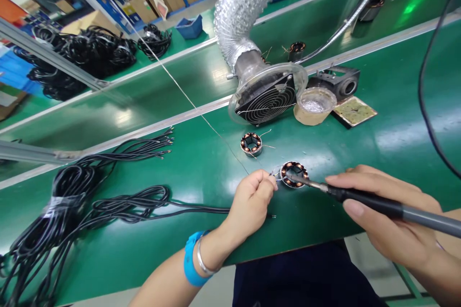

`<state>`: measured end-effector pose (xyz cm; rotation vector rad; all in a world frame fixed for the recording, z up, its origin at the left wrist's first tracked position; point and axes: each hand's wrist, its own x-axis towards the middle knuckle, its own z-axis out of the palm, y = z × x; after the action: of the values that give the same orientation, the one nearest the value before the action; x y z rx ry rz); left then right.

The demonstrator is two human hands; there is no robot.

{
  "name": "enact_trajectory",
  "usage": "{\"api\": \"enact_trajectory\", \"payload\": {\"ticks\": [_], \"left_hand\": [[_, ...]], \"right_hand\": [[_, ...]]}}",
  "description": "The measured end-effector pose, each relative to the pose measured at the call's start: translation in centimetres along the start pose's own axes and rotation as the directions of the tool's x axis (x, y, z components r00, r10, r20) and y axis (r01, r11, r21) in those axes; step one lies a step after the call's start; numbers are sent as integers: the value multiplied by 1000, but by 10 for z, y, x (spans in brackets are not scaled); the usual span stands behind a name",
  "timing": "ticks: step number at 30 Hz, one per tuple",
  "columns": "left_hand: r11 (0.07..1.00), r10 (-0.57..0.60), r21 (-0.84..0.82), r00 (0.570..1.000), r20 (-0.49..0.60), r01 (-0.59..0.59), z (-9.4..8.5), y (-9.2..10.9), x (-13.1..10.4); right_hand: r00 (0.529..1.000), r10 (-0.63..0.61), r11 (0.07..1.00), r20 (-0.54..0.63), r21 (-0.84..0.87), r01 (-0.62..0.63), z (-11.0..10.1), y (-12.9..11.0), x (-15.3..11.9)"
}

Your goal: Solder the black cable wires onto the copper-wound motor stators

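Observation:
My right hand (389, 211) is closed around the handle of a soldering iron (382, 204). The iron's tip reaches over the left part of a copper-wound stator (294, 175) lying on the green bench. At that stator's left edge, my left hand (254, 201) is closed in a pinch on thin wire. A long strand of solder wire (212, 127) runs down from the upper left into this hand. Whether the stator's leads are also between the fingers, I cannot tell. A second stator (251, 144) with loose lead wires sits just behind.
Bundled black cables (72, 187) cover the bench's left side; one cable passes under my left hand. A fume fan (268, 100) on a silver duct (245, 9) stands behind the stators. Right of it are a round tub (314, 105), an iron stand (338, 81) and a sponge tray (355, 111).

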<state>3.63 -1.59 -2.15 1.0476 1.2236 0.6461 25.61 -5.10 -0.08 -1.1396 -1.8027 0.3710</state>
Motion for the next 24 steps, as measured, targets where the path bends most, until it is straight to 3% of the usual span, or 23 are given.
{"api": "enact_trajectory", "payload": {"ticks": [4,14,19,24], "left_hand": [[1000,2,-2,1000,-3,-2,0,0,1],[999,12,44,1000,-8,-12,0,-2,1],[997,19,79,1000,-8,-19,0,-2,0],[996,23,81,1000,-4,-23,1,-1,-1]], "right_hand": [[999,27,991,22,130,-29,8,5,-2],[999,22,984,50,173,-30,9,0,4],[997,-19,987,80,160,6,10,-6,6],[986,-134,989,95,73,127,14,-9,0]]}}
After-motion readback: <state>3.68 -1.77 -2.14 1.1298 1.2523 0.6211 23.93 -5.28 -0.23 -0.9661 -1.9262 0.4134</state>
